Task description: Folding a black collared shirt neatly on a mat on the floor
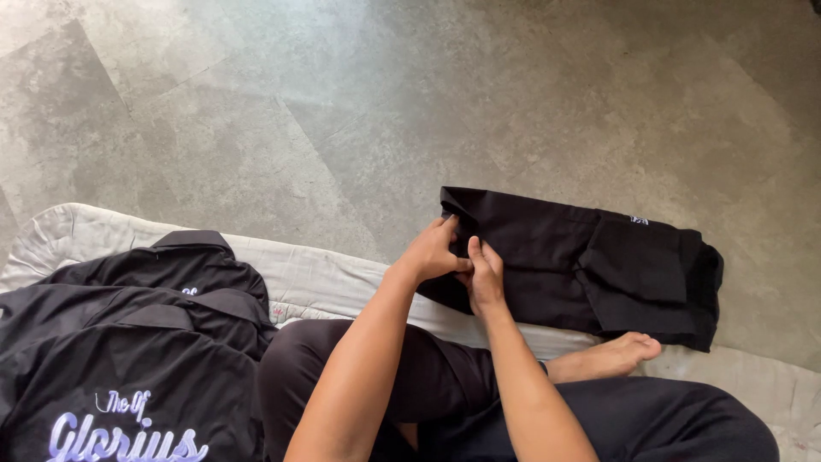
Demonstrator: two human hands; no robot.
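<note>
A folded black garment (pixel 599 265) lies on the grey floor in front of me, partly on a white cloth. My left hand (pixel 434 250) pinches its near left edge, fingers curled over the fabric. Pressed against that hand, my right hand (pixel 485 275) grips the same edge, thumb up. Both forearms reach forward from my lap. A small white label shows near the garment's far right side.
A pile of black shirts (pixel 128 342) with pale lettering lies at the left on the white quilted cloth (pixel 316 274). My legs in dark trousers are crossed, with a bare foot (pixel 620 355) beside the garment. The grey tiled floor (pixel 342 103) stretches beyond.
</note>
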